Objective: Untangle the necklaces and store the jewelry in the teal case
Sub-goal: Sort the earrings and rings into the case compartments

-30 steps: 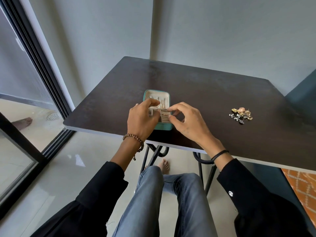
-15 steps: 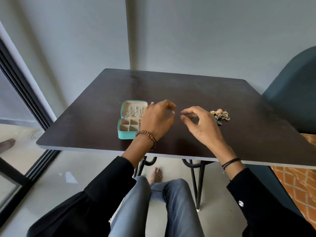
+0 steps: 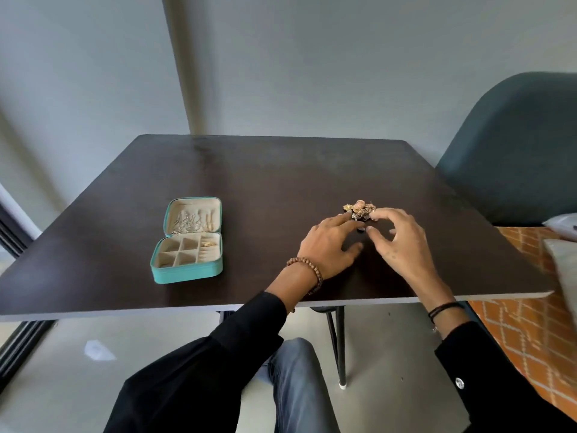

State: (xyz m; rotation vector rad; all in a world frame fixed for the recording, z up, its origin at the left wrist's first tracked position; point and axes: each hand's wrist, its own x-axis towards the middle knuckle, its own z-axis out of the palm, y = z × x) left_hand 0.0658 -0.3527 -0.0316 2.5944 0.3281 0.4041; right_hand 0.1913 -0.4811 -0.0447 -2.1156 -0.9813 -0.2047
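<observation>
The teal case [image 3: 187, 271] lies open on the left of the dark table [image 3: 265, 182]. Silver chains hang in its lid, and a small gold piece sits in one tray compartment. A tangled pile of gold and silver jewelry [image 3: 359, 209] lies at the table's right middle. My left hand [image 3: 327, 245] reaches to the pile's near left side with fingers extended, the fingertips at its edge. My right hand [image 3: 396, 242] hovers at the pile's near right side, fingers spread and loosely bent, its index fingertip touching the pile. Neither hand holds anything.
A dark teal chair [image 3: 515, 151] stands past the table's right edge. An orange patterned rug [image 3: 530, 332] covers the floor at right, with a light cushion [image 3: 565, 270] at the frame edge. My legs sit under the table's near edge.
Both hands left the teal case and moved right across the table to the jewelry pile. The camera view swung right, so the case now sits at left.
</observation>
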